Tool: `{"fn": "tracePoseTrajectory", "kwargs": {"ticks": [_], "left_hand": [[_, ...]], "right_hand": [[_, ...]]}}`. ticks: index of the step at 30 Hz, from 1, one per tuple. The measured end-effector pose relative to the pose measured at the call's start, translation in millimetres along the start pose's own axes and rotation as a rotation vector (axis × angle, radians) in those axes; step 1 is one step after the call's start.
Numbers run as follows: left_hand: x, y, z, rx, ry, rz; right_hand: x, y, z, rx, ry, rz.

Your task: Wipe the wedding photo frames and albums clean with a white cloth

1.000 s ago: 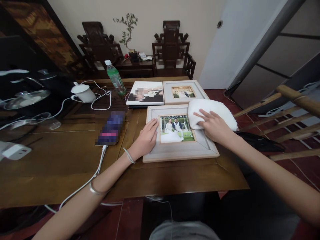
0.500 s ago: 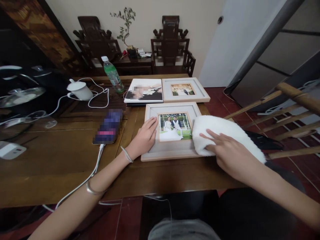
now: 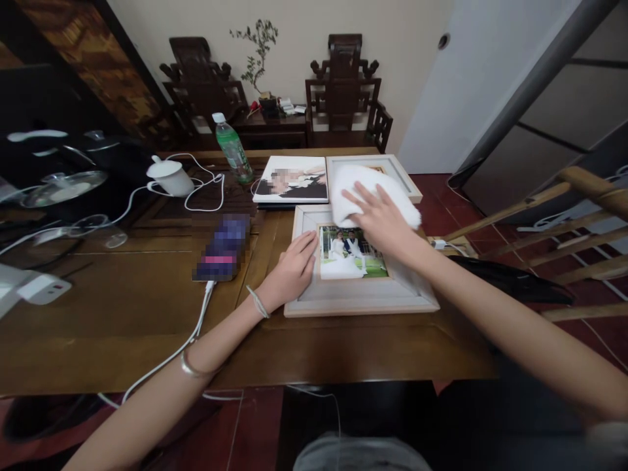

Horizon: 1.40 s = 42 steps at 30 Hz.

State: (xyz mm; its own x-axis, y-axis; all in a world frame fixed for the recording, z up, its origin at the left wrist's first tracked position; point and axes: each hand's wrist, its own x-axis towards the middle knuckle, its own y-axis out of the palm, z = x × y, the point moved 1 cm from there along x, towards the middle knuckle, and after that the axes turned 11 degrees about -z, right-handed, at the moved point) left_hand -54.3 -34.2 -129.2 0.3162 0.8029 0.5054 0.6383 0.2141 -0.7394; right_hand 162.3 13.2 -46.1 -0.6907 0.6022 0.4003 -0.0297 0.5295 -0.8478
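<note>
Two palms down, each apparently with its own job

From the head view, my only feed, I watch the left hand [image 3: 290, 269] lying flat, fingers together and extended, gripping nothing. It rests on the left border of the near frame [image 3: 358, 301], probably to stop it sliding on the table [image 3: 343, 356]. The right hand [image 3: 383, 219] spreads its fingers over a fluffy white cloth [image 3: 370, 176], I judge to share the pressure; with the thumb partly hidden, I cannot tell whether it pinches a fold.

The near frame lies face up between and below both hands, its photograph [image 3: 346, 258] partly hidden by the right. Just beyond that hand lies the far frame [image 3: 402, 173], overlapped by the cloth in my view; contact I cannot tell. Ahead of the left hand, a photo panel [image 3: 294, 186] sits beside the far frame. Left of the left hand lies a phone [image 3: 220, 252], plugged in, perhaps placed there to leave the arm room.
</note>
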Motion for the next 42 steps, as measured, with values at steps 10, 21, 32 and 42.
{"fn": "tracePoseTrajectory", "kwargs": {"ticks": [10, 21, 32, 42], "left_hand": [[0.0, -0.2, 2.5, -0.05, 0.016, -0.031], [-1.2, 1.3, -0.6, -0.021, -0.036, -0.037], [-0.3, 1.0, -2.0, -0.013, -0.05, -0.042], [0.8, -0.8, -0.1, -0.021, -0.021, -0.015]], "right_hand": [[41.1, 30.4, 37.7, 0.05, -0.06, 0.07], [-29.4, 12.0, -39.6, -0.18, 0.126, 0.29], [-122.6, -58.1, 5.7, 0.143, -0.026, 0.242], [-94.9, -86.3, 31.4, 0.474, -0.052, 0.152]]}}
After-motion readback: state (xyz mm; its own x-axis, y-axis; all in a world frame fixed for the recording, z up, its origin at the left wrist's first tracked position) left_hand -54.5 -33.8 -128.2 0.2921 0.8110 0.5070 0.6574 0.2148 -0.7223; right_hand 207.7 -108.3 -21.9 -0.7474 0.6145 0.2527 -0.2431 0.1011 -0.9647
